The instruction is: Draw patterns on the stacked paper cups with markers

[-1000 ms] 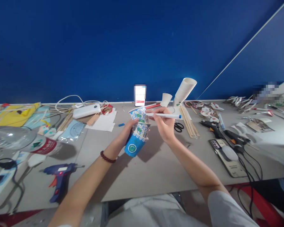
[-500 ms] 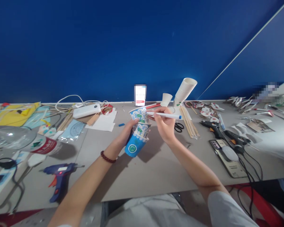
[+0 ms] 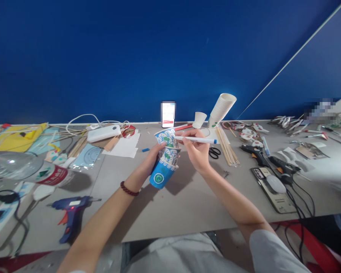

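Since a moment ago, little has changed: the marker (image 3: pixel 201 140) has shifted very slightly, while the painted cups (image 3: pixel 160 174) keep nearly the same lean — so the drawing end remains beside the top cup's patterned side, though contact is too small to tell. The left hand's (image 3: pixel 150 160) grip is closed around the joined cups, above the counter (image 3: pixel 173 216); the right hand's (image 3: pixel 198 153) grip pinches the marker, its blue end toward three o'clock.

Taking the cups as the dial's centre, the blue cap (image 3: pixel 145 150) lies at nine, the scissors (image 3: pixel 215 152) at three, the phone (image 3: pixel 168 115) at twelve against the wall (image 3: pixel 159 57). The glue gun (image 3: pixel 71 212) sits near eight, beyond the left forearm. Room to move looks widest toward six, between the forearms, down to the counter's near edge.
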A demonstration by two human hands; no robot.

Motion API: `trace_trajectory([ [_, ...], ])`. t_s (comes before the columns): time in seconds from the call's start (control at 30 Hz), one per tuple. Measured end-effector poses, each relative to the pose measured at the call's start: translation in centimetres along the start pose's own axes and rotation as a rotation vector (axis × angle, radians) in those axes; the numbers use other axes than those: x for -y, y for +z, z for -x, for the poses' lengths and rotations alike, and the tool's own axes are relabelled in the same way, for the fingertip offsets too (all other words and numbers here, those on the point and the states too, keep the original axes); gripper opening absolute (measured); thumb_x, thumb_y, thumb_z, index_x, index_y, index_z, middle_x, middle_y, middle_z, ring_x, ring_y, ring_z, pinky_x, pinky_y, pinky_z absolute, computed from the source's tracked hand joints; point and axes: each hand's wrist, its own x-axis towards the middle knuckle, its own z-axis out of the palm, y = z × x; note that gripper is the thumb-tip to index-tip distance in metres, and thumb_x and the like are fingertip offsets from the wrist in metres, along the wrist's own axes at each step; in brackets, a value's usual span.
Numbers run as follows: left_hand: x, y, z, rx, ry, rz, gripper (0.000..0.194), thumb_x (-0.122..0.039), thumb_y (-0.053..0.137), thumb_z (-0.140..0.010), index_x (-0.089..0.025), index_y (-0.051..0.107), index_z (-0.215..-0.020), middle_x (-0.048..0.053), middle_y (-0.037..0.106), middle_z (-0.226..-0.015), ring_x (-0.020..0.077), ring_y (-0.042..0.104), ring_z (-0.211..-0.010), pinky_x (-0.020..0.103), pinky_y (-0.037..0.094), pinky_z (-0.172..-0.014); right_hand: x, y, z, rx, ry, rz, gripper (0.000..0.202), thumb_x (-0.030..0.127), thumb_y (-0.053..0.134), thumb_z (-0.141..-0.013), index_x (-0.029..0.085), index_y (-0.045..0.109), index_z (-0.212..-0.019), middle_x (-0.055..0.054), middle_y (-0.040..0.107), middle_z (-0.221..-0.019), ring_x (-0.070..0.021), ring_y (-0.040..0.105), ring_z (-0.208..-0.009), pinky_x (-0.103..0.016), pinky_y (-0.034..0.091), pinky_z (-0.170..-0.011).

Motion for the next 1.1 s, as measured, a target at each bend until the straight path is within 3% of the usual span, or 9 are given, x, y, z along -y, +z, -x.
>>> trace_trajectory([
  [0.43, -0.08, 0.36, 0.27, -0.013, -0.006, -0.009, 0.048, -0.046, 0.06, -0.082, -0.012, 0.064, -0.116, 0.015, 0.075, -0.102, 0.031, 0.072, -0.091, 0.044, 0.06, -0.078, -0.05, 0.09, -0.02, -0.046, 0.04, -0.016, 0.012, 0.032, 0.062, -0.085, 0.023, 0.053, -0.084, -0.003, 0.072, -0.088, -0.0205, 0.073, -0.094, -0.039, 0.062, -0.083],
  [0.7, -0.11, 0.17, 0.15, -0.005, -0.011, -0.001, 0.049, -0.046, 0.06, -0.082, -0.012, 0.064, -0.117, 0.016, 0.075, -0.102, 0.0322, 0.072, -0.093, 0.046, 0.06, -0.08, 0.03, -0.04, -0.03, 0.002, 0.014, 0.021, 0.012, 0.034, 0.062, -0.085, 0.025, 0.054, -0.084, -0.003, 0.071, -0.09, -0.0219, 0.071, -0.1, -0.041, 0.061, -0.086],
  [1.1, -0.01, 0.08, 0.03, 0.0, -0.016, 0.01, 0.048, -0.046, 0.059, -0.083, -0.012, 0.065, -0.116, 0.016, 0.075, -0.103, 0.0302, 0.072, -0.09, 0.044, 0.059, -0.079, 0.29, -0.08, 0.03, 0.024, -0.004, 0.013, 0.006, 0.027, 0.062, -0.083, 0.023, 0.058, -0.082, -0.005, 0.073, -0.093, -0.0215, 0.071, -0.096, -0.039, 0.06, -0.077],
])
